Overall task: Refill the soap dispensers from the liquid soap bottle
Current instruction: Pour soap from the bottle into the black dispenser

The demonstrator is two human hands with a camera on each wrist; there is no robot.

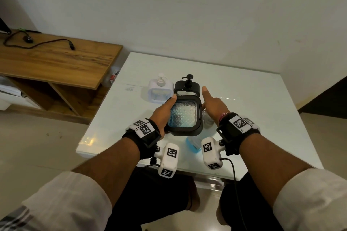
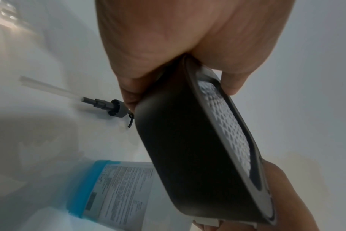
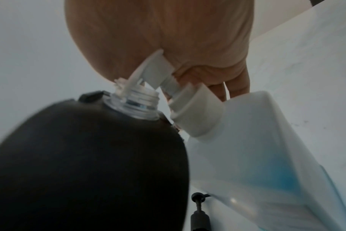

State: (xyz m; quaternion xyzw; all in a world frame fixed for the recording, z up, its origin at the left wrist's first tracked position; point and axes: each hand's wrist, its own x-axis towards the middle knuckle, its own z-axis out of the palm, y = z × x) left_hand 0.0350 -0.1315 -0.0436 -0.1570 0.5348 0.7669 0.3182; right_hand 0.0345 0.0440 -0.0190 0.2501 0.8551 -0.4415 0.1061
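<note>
Desk: white, glossy, rectangular; its far edge runs near the wall, and bare surface lies open to the right of the hands. A wooden shelf unit stands beside its left edge.

Soap dispensers, three seen:
- Black dispenser, rounded square frame with a clear diamond-textured window, tilted and lifted off the desk. Left hand grips its left side, thumb along the front rim. Its clear threaded neck is uncapped.
- Second black dispenser, upright behind the first, pump fitted.
- White dispenser, rounded square, upright, pump fitted, just left of the second black one.

Loose black pump with a clear tube: one, lying on the desk.

Soap bottle: one, translucent plastic with blue liquid and a printed label, white pump head. Right hand curls round that pump head, index finger extended; the white spout reaches into the uncapped neck.
</note>
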